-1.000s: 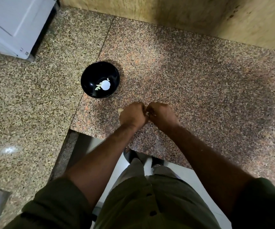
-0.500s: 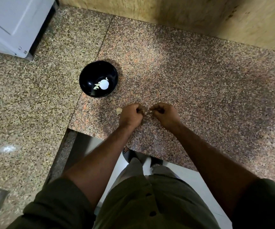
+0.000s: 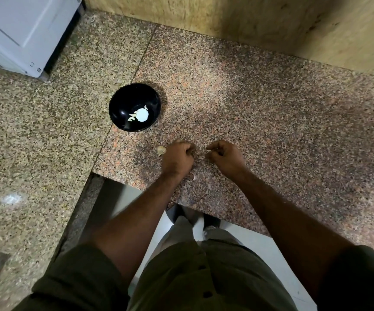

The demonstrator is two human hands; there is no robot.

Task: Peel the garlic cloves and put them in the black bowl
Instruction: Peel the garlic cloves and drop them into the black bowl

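Your left hand (image 3: 177, 157) and right hand (image 3: 225, 156) are both down on the granite counter (image 3: 260, 113), knuckles up and fingers curled in, with a small gap between them. Your right hand pinches a pale bit of garlic or skin (image 3: 208, 151) at its fingertips; what the left has hold of I can't tell, its fingers are tucked under. One unpeeled garlic clove (image 3: 161, 150) sits just beside your left hand. The black bowl (image 3: 123, 108) is up and to the left, a few peeled cloves (image 3: 133, 115) lying in it
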